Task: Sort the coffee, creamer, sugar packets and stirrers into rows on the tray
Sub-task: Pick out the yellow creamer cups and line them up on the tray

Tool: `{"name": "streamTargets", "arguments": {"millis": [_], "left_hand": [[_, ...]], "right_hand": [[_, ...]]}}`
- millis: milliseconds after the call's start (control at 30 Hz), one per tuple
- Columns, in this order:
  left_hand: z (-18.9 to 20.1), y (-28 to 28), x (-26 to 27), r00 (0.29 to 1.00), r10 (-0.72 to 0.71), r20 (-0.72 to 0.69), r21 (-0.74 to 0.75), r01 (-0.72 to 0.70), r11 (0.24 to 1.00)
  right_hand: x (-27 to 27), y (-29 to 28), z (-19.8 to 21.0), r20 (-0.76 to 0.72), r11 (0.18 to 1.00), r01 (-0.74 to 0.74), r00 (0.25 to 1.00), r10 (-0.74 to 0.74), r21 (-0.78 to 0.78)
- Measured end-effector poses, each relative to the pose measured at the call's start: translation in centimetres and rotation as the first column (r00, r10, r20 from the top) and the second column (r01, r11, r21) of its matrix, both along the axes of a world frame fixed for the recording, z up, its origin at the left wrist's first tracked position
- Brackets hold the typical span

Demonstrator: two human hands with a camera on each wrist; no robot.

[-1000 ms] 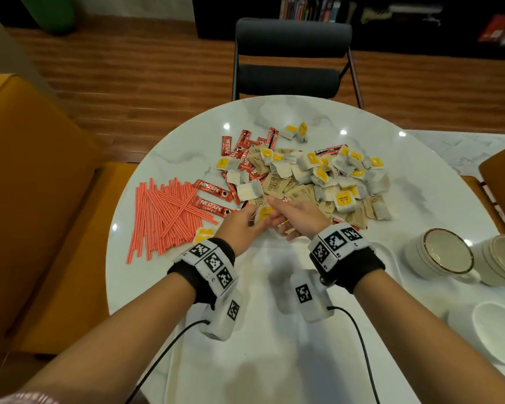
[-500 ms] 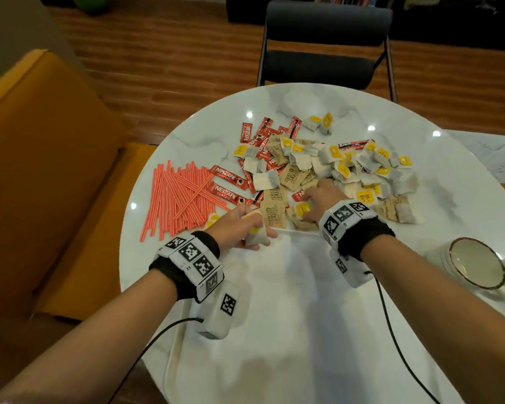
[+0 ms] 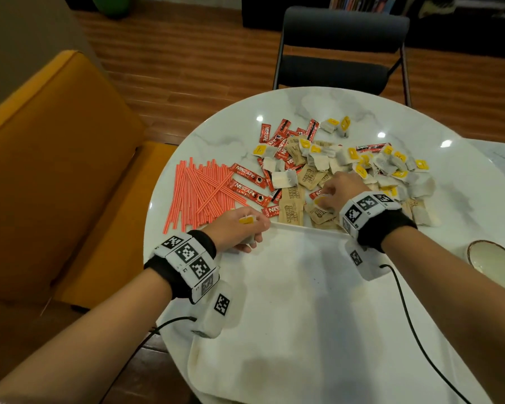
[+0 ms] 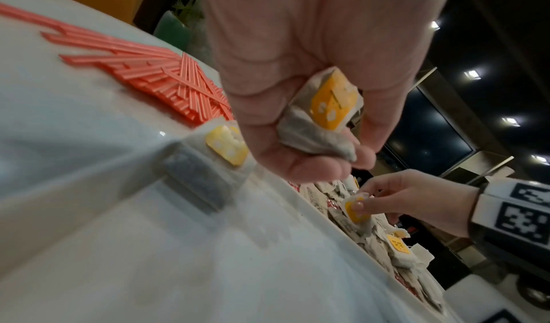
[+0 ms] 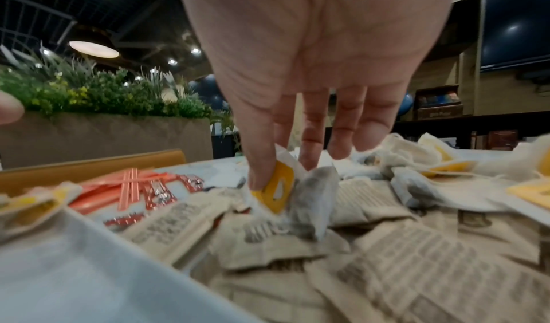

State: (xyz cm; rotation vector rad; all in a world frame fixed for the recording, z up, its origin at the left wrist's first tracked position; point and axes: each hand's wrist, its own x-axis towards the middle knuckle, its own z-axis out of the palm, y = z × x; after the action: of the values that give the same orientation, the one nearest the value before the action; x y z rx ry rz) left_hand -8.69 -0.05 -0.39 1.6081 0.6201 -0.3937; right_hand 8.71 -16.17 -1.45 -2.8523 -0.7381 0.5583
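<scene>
A white tray (image 3: 303,287) lies in front of me on the round marble table. My left hand (image 3: 252,236) hovers over the tray's far left corner and grips a white yellow-tagged packet (image 4: 321,114). Another such packet (image 4: 208,163) lies on the tray just beneath it. My right hand (image 3: 325,199) reaches past the tray's far rim into the pile and pinches a yellow-tagged packet (image 5: 279,191) between thumb and forefinger. Brown sugar packets (image 3: 290,208), red coffee sticks (image 3: 247,174) and more yellow-tagged packets (image 3: 391,167) are heaped behind the tray. Orange stirrers (image 3: 199,193) lie left of the heap.
A gold-rimmed cup (image 3: 490,260) stands at the table's right edge. A black chair (image 3: 341,51) faces the far side and an orange sofa (image 3: 56,170) sits close on the left. Cables trail from both wrists over the tray.
My left hand drew back from the pile to the tray's far left corner with a packet. My right hand moved forward into the heap and pinched another packet.
</scene>
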Motion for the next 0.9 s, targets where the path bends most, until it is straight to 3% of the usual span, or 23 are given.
{"name": "streamTargets", "arguments": {"millis": [133,300,467,600,900], "left_hand": [[0.6,1.1,-0.6,0.996,-0.067,0.064,0.104,0.060,0.993],[0.9,2.1,-1.0,0.979,-0.149,0.138,0.245,0.112,0.963],[0.4,3.1,-1.9,0.971,-0.205,0.126,0.291,0.161,0.943],[-0.3,4.0,-3.2,0.950,-0.306,0.061,0.408,0.256,0.876],[-2.2,5.4,-5.6,0.911,-0.405,-0.077,0.341,0.406,0.848]], "right_hand": [[-1.5,0.2,1.5,-0.051,0.991,0.056,0.997,-0.050,0.124],[-5.9,1.7,3.2,-0.231,0.969,0.058,0.973,-0.001,0.242],[-9.4,3.7,2.6,-0.323,0.955,0.012,0.942,0.088,0.297],[-11.4,5.1,1.5,-0.375,0.952,0.028,0.922,0.093,0.305],[-14.2,6.8,-0.7,-0.527,0.952,0.153,0.850,0.010,0.265]]}}
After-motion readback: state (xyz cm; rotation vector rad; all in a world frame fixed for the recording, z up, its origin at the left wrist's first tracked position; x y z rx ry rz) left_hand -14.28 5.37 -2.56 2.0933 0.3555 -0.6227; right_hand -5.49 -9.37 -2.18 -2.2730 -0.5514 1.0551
